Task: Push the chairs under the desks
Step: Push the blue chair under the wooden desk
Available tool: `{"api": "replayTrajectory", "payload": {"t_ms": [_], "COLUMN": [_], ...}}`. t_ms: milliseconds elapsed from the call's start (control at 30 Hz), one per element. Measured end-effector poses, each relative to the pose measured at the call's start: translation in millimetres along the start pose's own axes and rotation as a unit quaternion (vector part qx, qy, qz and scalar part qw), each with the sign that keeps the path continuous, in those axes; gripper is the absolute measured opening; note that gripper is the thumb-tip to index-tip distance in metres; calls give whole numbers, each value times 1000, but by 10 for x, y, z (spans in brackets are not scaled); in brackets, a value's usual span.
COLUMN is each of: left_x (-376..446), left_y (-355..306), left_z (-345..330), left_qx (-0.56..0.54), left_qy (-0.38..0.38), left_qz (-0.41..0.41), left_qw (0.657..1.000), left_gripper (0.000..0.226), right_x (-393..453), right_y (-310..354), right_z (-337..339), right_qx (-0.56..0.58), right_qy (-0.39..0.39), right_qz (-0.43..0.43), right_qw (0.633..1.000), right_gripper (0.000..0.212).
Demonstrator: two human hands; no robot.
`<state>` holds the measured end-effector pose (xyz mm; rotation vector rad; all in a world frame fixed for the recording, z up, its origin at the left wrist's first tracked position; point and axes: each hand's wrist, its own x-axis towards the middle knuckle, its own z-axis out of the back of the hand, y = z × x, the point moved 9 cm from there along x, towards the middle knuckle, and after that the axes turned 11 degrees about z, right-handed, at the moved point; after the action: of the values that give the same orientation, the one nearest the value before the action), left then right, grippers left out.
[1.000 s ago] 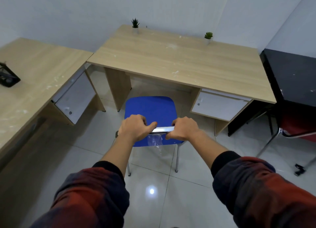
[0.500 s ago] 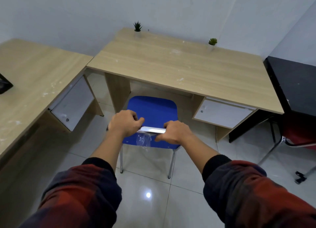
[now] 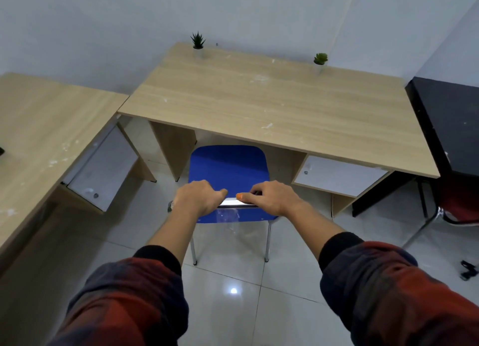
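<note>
Both hands, left [image 3: 198, 198] and right [image 3: 269, 198], gripped the chrome backrest rail [image 3: 231, 202] of the blue chair [image 3: 228, 168], its seat front just under the tabletop [image 3: 259, 104] edge; light, rigid frame likely slides easily on glossy tile.

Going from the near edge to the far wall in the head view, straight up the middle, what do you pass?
Sleeves → left hand and right hand gripping the chair's back rail → blue seat → desk → two small potted plants at the wall.
</note>
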<state>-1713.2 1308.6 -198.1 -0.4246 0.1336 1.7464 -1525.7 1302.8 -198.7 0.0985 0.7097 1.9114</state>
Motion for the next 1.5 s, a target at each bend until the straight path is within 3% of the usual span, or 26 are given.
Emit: {"api": "replayTrajectory", "payload": {"t_ms": [333, 500, 667, 1000, 1133, 1233, 1333, 1500], "left_x": [80, 56, 28, 51, 47, 122, 172, 116], "left_y": [-153, -160, -59, 343, 538, 778, 779, 469], "left_z": [55, 110, 112, 268, 387, 446, 339, 232], "left_qx": [-22, -63, -99, -133, -195, -279, -170, -33], "left_qy": [-28, -57, -39, -5, 20, 35, 45, 43], "left_qz": [2, -31, -55, -155, -203, -172, -138, -107], "left_qw": [999, 996, 993, 979, 959, 944, 975, 993], "left_gripper": [52, 50, 53, 46, 44, 35, 30, 41], "right_x": [208, 144, 85, -51, -101, -212, -312, -366], "right_y": [-364, -330, -172, 345, 561, 655, 679, 488], "right_z": [50, 71, 21, -290, -494, -582, -554, -361], "right_qx": [-36, -57, -74, -50, -19, -15, 11, 28], "right_qy": [53, 42, 53, 22, 4, -57, -129, -139], "right_qz": [-111, -135, -155, -198, -213, -224, -223, -214], "right_qw": [992, 988, 984, 979, 977, 973, 966, 967], "right_gripper": [62, 61, 55, 62, 63, 59, 55, 52]}}
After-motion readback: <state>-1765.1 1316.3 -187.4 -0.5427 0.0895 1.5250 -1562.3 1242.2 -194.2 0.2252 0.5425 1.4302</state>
